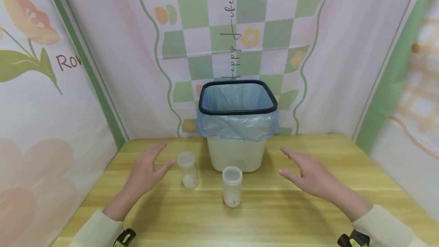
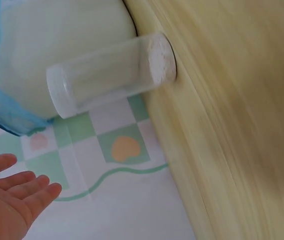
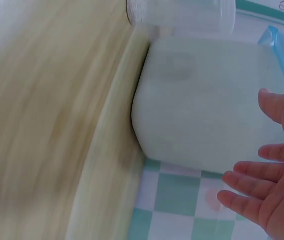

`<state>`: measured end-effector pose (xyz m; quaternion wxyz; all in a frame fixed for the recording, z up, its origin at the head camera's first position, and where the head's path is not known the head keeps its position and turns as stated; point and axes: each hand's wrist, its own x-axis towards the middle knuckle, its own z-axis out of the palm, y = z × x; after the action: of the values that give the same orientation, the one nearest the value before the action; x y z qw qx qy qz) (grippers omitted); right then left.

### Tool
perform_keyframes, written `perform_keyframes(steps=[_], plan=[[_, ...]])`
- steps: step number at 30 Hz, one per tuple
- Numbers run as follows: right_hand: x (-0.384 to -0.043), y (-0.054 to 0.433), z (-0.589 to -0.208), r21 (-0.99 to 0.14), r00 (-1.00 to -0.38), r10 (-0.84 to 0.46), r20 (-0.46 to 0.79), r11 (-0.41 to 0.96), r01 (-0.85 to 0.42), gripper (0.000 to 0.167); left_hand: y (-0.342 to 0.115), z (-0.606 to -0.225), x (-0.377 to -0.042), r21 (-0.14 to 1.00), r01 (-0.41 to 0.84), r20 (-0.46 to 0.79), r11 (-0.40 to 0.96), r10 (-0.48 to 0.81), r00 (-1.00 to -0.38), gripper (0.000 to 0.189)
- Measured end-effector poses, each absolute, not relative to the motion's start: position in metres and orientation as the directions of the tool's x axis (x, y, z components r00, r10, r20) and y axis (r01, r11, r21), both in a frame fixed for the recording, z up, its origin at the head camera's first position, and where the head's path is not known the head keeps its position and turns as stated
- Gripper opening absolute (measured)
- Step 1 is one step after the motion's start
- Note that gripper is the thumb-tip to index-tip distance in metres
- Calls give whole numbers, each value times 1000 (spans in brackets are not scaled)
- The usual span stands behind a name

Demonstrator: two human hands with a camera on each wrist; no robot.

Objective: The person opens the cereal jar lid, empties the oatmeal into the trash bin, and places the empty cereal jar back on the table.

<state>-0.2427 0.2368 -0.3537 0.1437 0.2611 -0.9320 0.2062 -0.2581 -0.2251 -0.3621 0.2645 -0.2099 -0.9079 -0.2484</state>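
Two clear plastic jars stand upright on the wooden table. The left jar (image 1: 188,170) has some pale stuff at its bottom; in the left wrist view this jar (image 2: 109,75) shows a whitish layer at its base. Nearer the front stands the second jar (image 1: 232,187), with small bits low inside. My left hand (image 1: 145,169) hovers just left of the left jar, fingers extended, holding nothing. Over the table's right side my right hand (image 1: 310,172) is held with thumb and fingers apart, also holding nothing. Neither hand touches a jar.
Behind the jars stands a pale waste bin (image 1: 236,155) with a black rim and a blue bag (image 1: 240,127) folded over its edge. A patterned cloth (image 1: 223,41) hangs at the back, and more cloth closes off both sides of the table (image 1: 274,216).
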Motion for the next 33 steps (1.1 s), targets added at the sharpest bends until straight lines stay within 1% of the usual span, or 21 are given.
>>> perform_keyframes(steps=[5,9,11,13,17,20,24,28,33], plan=[[-234,230,-359,-326,-811,-427,400,761,-561,65,-219,-367,-248,323,596,690,735,248,-680,60],[-230,223,-365,-333,-804,-423,418,752,-569,63,-212,-372,-243,310,685,750,660,273,-603,56],[-229,221,-368,-337,-803,-418,424,751,-568,62,-207,-376,-241,315,722,758,616,295,-582,53],[-228,217,-371,-334,-796,-418,438,746,-576,62,-201,-380,-240,332,750,755,572,315,-575,52],[-227,209,-378,-320,-780,-421,463,741,-590,59,-190,-391,-239,381,762,723,523,345,-598,50],[-226,202,-381,-321,-778,-419,468,740,-591,57,-180,-398,-237,451,743,666,495,367,-649,51],[-225,192,-384,-364,-789,-409,459,723,-587,54,-166,-405,-236,539,687,570,487,391,-723,54],[-224,183,-385,-405,-792,-396,465,700,-588,51,-153,-412,-238,602,628,471,493,416,-778,57],[-223,173,-389,-453,-799,-378,468,673,-584,48,-139,-421,-239,671,561,360,485,448,-818,65]])
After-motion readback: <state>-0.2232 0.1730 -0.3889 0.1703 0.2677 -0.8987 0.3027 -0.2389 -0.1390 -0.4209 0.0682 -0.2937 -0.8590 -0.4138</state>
